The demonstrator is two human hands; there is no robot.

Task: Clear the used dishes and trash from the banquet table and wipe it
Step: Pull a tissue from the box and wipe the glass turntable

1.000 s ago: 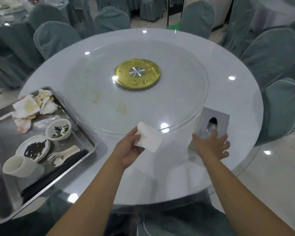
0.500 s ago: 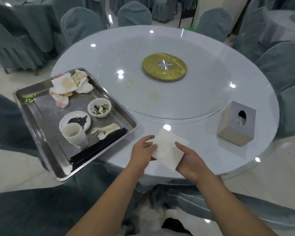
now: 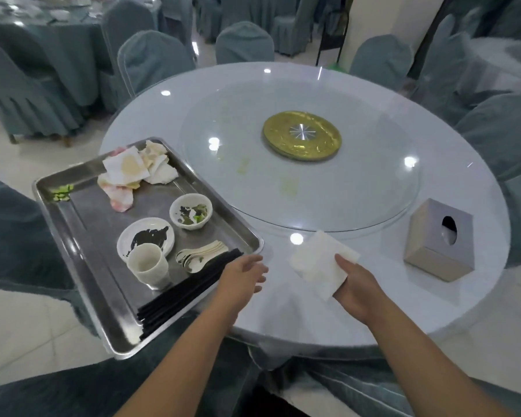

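Here, lower centre, the right hand (image 3: 354, 288) pinches a soft white folded tissue (image 3: 321, 264) over the glossy round table (image 3: 373, 281); the left hand (image 3: 242, 276), fingers loose and holding nothing, hovers beside the steel tray (image 3: 82, 233) of dirty dishes.

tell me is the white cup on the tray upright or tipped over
Upright. The white cup stands on its base on the metal tray, its open mouth facing up, beside the stained plate.
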